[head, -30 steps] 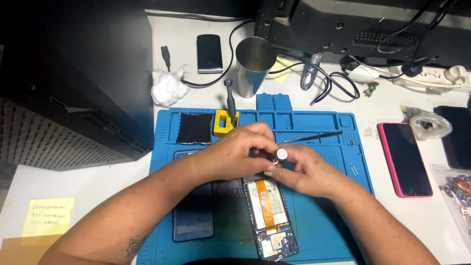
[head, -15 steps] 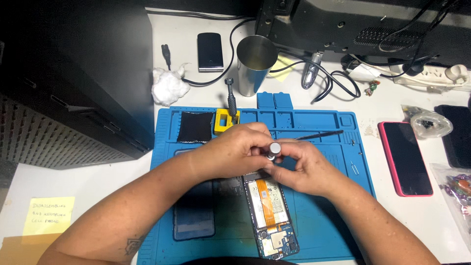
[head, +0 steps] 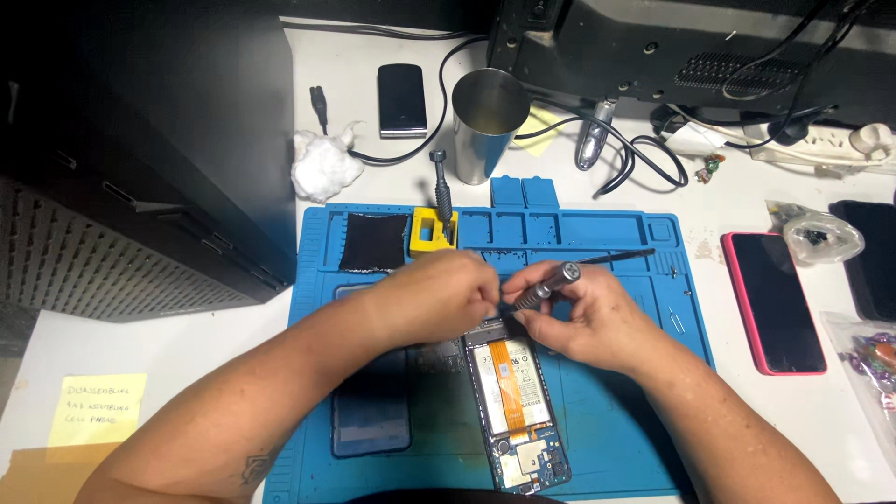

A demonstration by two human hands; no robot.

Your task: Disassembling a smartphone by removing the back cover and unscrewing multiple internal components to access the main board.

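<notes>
Head view: a grey precision screwdriver [head: 546, 286] lies tilted between both hands, above the top end of the opened phone [head: 513, 411] on the blue work mat [head: 616, 420]. Right hand [head: 583, 317] curls its fingers [head: 541, 327] closed round the lower shaft; handle cap juts up-right, clear of the fingers. Left hand [head: 439, 299] pinches closed at the tip end; what it grips is hidden. Yellow holder [head: 432, 231] stands behind, apart.

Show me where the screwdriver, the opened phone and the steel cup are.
screwdriver [head: 546, 286], head view, on its grey handle between the hands.
opened phone [head: 511, 401], head view, on the orange strip over its battery.
steel cup [head: 485, 140], head view, on its outer wall.
</notes>
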